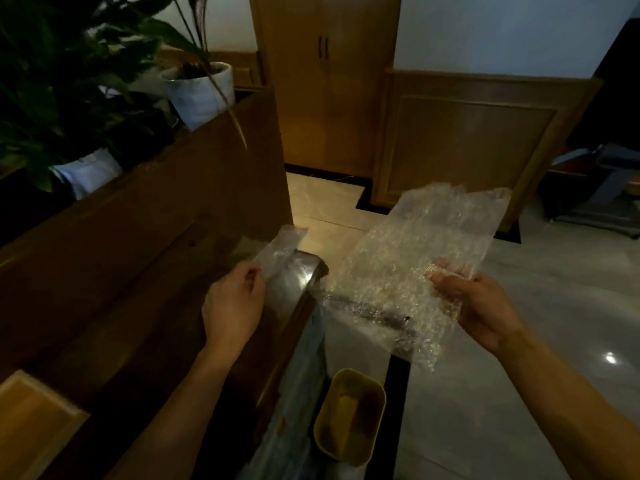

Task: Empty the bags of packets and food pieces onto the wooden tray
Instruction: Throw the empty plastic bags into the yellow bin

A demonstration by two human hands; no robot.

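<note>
Left of centre, the left hand [235, 303] is pinching a small clear bag [282, 252]; right of it, the right hand [474, 306] is gripping a bubble-wrap bag [415, 258], fingers closed; no wooden tray showing; emptying looks unfinished.

Both bare forearms extend forward, left hand [232, 304] and right hand [475, 308] pinching.

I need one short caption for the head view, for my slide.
Right hand holds a bubble-wrap bag, left hand a small clear bag, above a yellow bin.
</note>
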